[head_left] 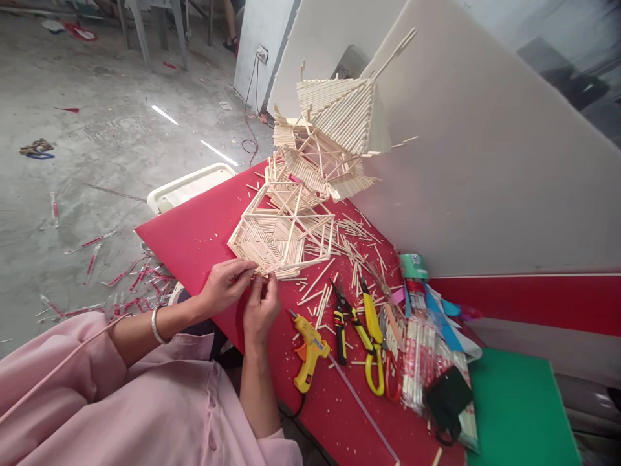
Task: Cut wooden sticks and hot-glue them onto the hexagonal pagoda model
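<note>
A six-sided frame of thin wooden sticks, with sticks laid in nested rings inside, lies on the red tabletop. At its near edge, my left hand pinches with thumb and forefinger, a bracelet on the wrist. Close beside it, my right hand pinches the same edge from the near side. Any small piece between the fingertips is too hidden to tell. Behind the frame rises a tiered stick model with a slatted roof. A yellow glue gun lies just right of my right hand.
Cut sticks litter the tabletop. Cutting pliers, yellow-handled scissors, bagged sticks and a black item lie at the right. A white board stands behind. Empty wrappers cover the floor at left.
</note>
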`<state>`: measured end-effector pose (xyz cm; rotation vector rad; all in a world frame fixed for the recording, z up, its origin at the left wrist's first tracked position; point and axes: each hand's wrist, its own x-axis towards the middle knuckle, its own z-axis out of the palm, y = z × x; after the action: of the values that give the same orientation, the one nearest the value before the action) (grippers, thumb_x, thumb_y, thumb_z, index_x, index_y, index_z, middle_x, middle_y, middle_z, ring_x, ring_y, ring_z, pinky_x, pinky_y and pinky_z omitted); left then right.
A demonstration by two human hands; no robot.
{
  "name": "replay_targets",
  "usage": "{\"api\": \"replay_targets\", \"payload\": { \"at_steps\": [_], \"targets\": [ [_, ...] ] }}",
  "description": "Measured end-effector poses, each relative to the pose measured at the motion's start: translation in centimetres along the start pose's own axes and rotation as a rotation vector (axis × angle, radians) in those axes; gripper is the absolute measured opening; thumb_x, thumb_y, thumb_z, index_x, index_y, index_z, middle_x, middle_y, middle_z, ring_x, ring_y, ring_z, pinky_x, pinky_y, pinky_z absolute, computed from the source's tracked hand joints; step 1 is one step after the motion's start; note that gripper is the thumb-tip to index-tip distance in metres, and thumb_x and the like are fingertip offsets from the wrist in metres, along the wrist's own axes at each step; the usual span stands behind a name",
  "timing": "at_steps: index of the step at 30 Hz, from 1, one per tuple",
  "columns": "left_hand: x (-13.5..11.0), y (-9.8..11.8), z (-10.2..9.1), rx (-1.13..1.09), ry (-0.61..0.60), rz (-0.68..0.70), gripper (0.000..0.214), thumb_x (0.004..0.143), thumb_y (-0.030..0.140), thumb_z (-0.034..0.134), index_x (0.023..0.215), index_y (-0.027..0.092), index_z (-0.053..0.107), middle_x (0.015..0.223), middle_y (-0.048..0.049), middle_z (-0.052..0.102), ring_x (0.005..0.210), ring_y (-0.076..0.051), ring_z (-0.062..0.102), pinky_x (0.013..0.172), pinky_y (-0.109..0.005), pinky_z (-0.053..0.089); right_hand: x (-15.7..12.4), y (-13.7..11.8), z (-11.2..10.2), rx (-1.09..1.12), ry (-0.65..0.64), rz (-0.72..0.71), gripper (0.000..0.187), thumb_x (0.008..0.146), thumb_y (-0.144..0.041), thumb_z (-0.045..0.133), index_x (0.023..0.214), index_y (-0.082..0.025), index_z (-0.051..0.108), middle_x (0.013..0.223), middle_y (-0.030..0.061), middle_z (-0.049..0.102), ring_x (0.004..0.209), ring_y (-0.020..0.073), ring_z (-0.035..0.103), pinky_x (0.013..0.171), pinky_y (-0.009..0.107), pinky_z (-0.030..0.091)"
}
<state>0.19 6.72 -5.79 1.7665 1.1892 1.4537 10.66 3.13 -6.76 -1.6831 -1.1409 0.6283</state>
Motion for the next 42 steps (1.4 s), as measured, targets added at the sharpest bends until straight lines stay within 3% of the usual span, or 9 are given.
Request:
{"api": "replay_targets", "payload": {
  "at_steps": [42],
  "targets": [
    [0.04,0.09,-0.03,-0.004,0.0,-0.019,0.015,0.09,0.018,0.057,0.092,0.017,0.072,0.083,-0.007,0.077,0.071,-0.016,0.072,0.066,-0.023,0.056,0.0,-0.03,-0.15,-0.03,-0.013,-0.007,0.051,0.096,-0.051,0.049,0.12,-0.009,0.064,0.093,0.015,0.076,0.082,0.0231,0.073,0.072,0.03,0.054]
  ]
}}
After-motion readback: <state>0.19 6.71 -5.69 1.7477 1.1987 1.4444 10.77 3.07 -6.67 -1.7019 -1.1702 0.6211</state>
